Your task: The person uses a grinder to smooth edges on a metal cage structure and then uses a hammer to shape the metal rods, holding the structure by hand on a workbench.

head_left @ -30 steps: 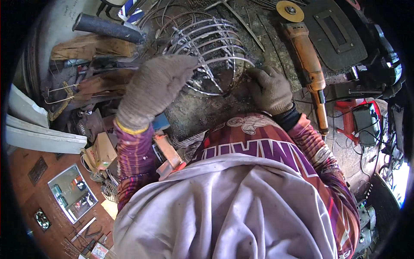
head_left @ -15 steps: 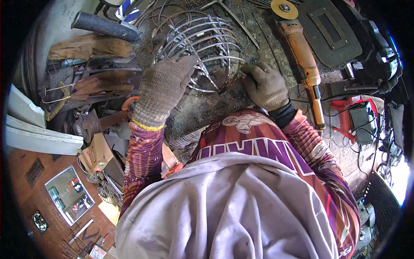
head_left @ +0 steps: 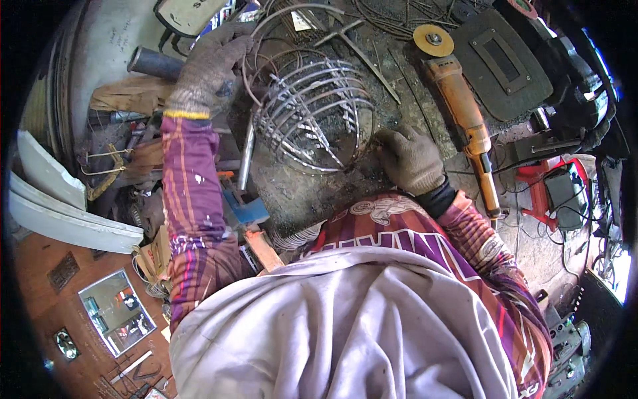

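Observation:
A round cage of bent metal rods (head_left: 312, 110) lies on the dark work surface in front of me. My left hand (head_left: 216, 60), in a grey knit glove, is beyond its left side. Its fingers close around a curved metal rod (head_left: 292, 10) that arcs over the cage's far left edge. My right hand (head_left: 412, 159), gloved too, rests at the cage's right rim with its fingers curled. Whether those fingers grip the rim or something small is hidden.
An orange angle grinder (head_left: 462, 106) with a yellow disc lies on the right, next to a dark welding mask (head_left: 508, 56). A T-shaped metal bar (head_left: 369, 56) is behind the cage. A metal tube (head_left: 246, 156) stands near its left side. Beyond the grinder is a red stool (head_left: 541, 193).
My left hand has left the cage and moved away to the far left, closing on the curved rod. The cage sits slightly lower in view. My right hand stays beside its rim.

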Demonstrator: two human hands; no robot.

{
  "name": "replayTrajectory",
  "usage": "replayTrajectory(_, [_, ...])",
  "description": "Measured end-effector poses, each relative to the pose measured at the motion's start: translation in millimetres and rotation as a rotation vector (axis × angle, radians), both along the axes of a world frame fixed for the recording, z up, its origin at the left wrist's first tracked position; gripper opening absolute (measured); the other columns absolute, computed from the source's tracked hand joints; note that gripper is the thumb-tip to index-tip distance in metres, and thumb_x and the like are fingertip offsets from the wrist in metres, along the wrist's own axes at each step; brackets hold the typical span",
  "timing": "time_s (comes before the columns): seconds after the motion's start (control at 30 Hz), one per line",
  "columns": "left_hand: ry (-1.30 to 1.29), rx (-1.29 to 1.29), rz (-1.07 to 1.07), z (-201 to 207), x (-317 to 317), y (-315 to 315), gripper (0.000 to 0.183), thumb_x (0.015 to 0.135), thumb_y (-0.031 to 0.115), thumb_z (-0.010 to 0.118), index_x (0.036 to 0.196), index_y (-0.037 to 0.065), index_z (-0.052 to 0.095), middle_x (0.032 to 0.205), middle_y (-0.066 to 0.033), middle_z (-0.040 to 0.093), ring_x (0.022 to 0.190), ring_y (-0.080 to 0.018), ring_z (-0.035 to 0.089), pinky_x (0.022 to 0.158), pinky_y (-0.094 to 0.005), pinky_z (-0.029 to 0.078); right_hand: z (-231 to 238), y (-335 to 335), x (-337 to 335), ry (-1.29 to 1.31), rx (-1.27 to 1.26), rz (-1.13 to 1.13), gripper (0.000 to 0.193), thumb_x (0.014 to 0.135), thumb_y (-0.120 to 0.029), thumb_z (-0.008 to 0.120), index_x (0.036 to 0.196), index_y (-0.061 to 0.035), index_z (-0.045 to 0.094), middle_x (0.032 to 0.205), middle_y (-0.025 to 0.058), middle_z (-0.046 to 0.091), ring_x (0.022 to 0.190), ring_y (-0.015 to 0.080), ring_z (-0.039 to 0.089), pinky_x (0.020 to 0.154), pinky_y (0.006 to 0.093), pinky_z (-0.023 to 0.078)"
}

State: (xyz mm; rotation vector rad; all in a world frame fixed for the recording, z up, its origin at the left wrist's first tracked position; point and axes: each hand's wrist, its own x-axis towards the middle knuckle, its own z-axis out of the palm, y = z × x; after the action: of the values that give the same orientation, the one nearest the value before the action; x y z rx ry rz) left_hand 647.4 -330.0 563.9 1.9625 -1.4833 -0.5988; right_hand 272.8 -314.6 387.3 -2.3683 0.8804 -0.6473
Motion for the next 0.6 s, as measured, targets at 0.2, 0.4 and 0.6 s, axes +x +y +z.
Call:
replayTrajectory(0.2, [-0.162, 0.264, -0.008, -40, 69, -37, 0.041, 0.096, 0.030, 0.069, 0.129, 0.006, 0.071, 0.100, -0.0032, 0.072, 0.090, -0.0126, 0.063, 0.082, -0.0300, 0.052, 3, -1, 1, -0.041, -0.024, 0.014, 0.027, 0.087, -0.025, 0.073, 0.111, -0.0116, 0.072, 0.098, 0.0151, 0.066, 0.090, 0.0382, 0.068, 0.075, 0.0483, 0.056])
replayTrajectory(0.4, [-0.028, 0.375, 0.011, -80, 106, -34, 0.040, 0.096, 0.029, 0.068, 0.128, 0.007, 0.071, 0.108, -0.0053, 0.075, 0.097, -0.0165, 0.067, 0.088, -0.0320, 0.052, 2, -1, 2, -0.047, -0.040, 0.014, 0.028, 0.086, -0.025, 0.074, 0.110, -0.0122, 0.072, 0.097, 0.0140, 0.066, 0.087, 0.0383, 0.068, 0.072, 0.0484, 0.056])
replayTrajectory(0.6, [-0.447, 0.385, -0.054, -101, 122, -52, 0.044, 0.092, 0.029, 0.066, 0.128, 0.004, 0.069, 0.117, -0.0163, 0.075, 0.106, -0.0288, 0.070, 0.097, -0.0372, 0.052, -5, 0, -2, -0.007, -0.017, -0.037, 0.030, 0.085, -0.028, 0.075, 0.111, -0.0137, 0.072, 0.101, 0.0148, 0.066, 0.088, 0.0390, 0.068, 0.074, 0.0478, 0.057])
